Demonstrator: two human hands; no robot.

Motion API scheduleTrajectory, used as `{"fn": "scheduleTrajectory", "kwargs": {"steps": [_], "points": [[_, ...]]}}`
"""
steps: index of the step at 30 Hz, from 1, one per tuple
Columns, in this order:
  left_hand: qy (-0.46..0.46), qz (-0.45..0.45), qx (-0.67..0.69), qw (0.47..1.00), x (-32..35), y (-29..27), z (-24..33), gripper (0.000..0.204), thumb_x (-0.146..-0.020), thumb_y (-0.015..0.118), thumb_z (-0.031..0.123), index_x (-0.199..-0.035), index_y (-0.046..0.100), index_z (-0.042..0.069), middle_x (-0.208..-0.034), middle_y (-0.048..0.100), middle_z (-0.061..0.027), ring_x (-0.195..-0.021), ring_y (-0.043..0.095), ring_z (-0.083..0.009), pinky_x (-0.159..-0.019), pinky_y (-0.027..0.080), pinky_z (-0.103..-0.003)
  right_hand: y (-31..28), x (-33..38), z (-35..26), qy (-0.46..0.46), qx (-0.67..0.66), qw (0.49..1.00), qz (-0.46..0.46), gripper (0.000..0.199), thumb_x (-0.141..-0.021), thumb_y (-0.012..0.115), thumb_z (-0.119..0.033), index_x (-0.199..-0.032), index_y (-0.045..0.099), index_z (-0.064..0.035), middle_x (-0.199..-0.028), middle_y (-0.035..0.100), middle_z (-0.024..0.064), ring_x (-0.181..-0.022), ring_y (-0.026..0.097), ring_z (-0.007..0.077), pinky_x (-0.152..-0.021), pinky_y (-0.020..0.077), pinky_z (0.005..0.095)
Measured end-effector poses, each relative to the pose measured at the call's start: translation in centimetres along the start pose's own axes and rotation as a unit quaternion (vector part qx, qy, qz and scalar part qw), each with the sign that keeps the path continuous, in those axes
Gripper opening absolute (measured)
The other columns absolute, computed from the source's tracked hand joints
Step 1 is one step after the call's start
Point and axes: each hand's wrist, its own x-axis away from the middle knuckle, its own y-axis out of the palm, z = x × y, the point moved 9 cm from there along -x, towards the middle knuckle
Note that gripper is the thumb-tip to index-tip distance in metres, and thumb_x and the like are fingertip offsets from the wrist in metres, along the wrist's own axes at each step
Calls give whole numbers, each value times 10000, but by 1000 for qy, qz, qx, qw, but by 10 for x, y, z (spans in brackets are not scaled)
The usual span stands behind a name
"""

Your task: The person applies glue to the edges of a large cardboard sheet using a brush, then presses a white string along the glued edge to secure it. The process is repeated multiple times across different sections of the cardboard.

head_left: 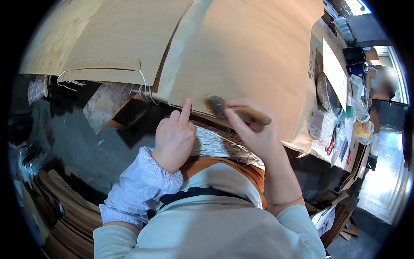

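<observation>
A large sheet of brown kraft paper (250, 47) covers the table in front of me. My right hand (252, 127) grips the wooden handle of a brush (215, 105); its dark bristles are at the paper's near edge, slightly blurred. To the left of the brush is my left hand (177, 136), index finger stretched out with its tip at that same edge. The other fingers of this hand are bent, and nothing shows in them. Below the table edge, between my hands, hangs a bundle of pale strings (211, 142).
More brown paper sheets (125, 39) lie at the left, with white cord (144, 82) looped at their edge. On the right are plastic bags (323, 125), a white board (334, 73) and red-handled scissors (330, 146). Stacked cardboard (69, 216) stands at lower left. Another person (381, 82) is at far right.
</observation>
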Motion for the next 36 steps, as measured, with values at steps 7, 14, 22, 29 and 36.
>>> {"fn": "scheduleTrajectory", "kwargs": {"steps": [7, 14, 22, 29, 36], "points": [[-17, -25, 48, 998, -2, 2, -1, 71, -566, 604, -34, -592, 540, -19, -1273, 540, -215, -784, 563, -264, -622, 490, -357, -115, 53, 61, 150, 155, 967, 136, 90, -789, 663, -67, -785, 649, 22, -656, 629, 51, -614, 576, 76, -574, 460, 236], [-26, -52, -19, 998, -6, 7, 7, 65, -629, 573, -34, -576, 535, -33, -1284, 532, -227, -731, 566, -271, -635, 494, -368, -141, 51, 63, 104, 382, 900, 182, 136, -737, 636, -130, -697, 591, -9, -608, 589, 178, -537, 591, 357, -521, 485, 406], [3, -8, 29, 1000, -8, -8, 16, 48, -702, 608, -22, -659, 626, -34, -1206, 584, -220, -734, 589, -257, -618, 496, -339, -287, 141, 107, -2, -139, 891, 431, 222, -879, 626, -70, -1076, 642, 30, -859, 667, 63, -679, 557, 98, -628, 442, 219], [-69, -152, 440, 882, -6, -64, 34, 120, -822, 609, 67, -824, 686, -25, -667, 600, -91, -542, 515, -203, -506, 394, -284, -278, 178, 128, 57, 535, 810, 232, 290, -699, 566, 90, -963, 648, 1, -918, 638, 134, -839, 601, 320, -729, 500, 383], [57, -51, 473, 878, -7, -131, 53, 150, -825, 618, 109, -815, 672, -30, -594, 556, -85, -516, 477, -168, -474, 341, -279, -37, 164, 23, -139, -124, 970, -157, 205, -867, 613, -64, -1069, 640, -46, -996, 599, 90, -887, 582, 227, -726, 471, 326]]}}
